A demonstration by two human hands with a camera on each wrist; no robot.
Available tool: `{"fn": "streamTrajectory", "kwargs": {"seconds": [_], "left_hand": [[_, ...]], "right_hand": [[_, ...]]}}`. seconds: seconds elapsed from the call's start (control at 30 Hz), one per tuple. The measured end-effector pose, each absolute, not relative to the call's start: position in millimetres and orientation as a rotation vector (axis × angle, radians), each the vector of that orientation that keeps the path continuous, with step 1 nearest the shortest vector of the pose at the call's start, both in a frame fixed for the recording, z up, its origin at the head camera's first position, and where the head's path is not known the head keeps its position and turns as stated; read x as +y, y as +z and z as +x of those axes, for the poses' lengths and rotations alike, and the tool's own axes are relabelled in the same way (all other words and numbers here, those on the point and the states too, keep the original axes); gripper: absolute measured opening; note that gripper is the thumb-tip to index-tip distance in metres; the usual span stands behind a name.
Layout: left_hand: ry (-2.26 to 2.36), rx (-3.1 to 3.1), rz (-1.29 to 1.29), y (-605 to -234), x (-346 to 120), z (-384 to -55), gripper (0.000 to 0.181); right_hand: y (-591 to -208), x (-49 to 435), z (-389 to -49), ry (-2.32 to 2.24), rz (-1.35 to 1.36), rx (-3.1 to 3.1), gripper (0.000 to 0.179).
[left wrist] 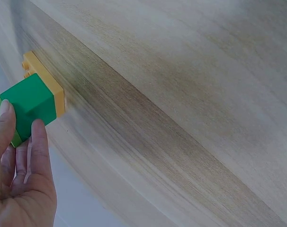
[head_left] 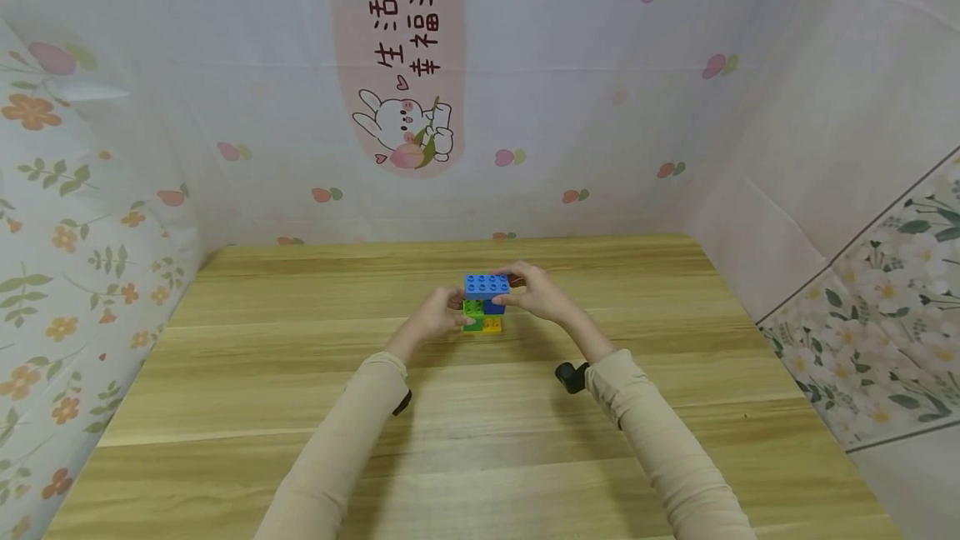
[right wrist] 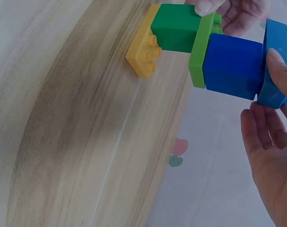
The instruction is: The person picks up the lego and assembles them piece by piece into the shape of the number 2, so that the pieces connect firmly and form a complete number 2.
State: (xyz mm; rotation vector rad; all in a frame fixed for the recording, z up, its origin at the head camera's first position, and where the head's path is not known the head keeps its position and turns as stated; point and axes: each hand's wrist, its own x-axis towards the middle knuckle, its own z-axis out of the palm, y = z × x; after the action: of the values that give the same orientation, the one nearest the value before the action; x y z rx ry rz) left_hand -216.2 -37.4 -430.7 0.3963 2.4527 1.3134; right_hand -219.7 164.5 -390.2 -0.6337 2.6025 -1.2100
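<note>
A stack of toy building bricks stands on the wooden table, in front of both hands. At its base is a flat yellow brick (right wrist: 139,45), carrying a tall green brick (left wrist: 33,101). Above these come a flat light green brick (right wrist: 198,59) and a tall dark blue brick (right wrist: 232,64). A flat light blue brick (head_left: 487,286) with studs tops the stack; its far side in the right wrist view is partly covered by fingers. My left hand (head_left: 437,314) pinches the green brick near the light green one. Thumb and fingers of my right hand (head_left: 543,296) grip the light blue brick.
The wooden table (head_left: 480,440) reaches back to a white printed cloth (head_left: 600,115). More patterned cloth hangs at the left (head_left: 67,257) and right sides. A black wrist camera (head_left: 572,377) sits under the right sleeve.
</note>
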Motion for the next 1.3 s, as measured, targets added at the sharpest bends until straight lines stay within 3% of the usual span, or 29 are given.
{"fn": "streamTrajectory", "kwargs": {"seconds": [1.3], "left_hand": [[1.334,2.449,0.426,-432.7,-37.8,-216.3,0.04]], "right_hand": [[-388.7,162.4,-220.9,-1.184,-0.683,2.594,0.047]]}}
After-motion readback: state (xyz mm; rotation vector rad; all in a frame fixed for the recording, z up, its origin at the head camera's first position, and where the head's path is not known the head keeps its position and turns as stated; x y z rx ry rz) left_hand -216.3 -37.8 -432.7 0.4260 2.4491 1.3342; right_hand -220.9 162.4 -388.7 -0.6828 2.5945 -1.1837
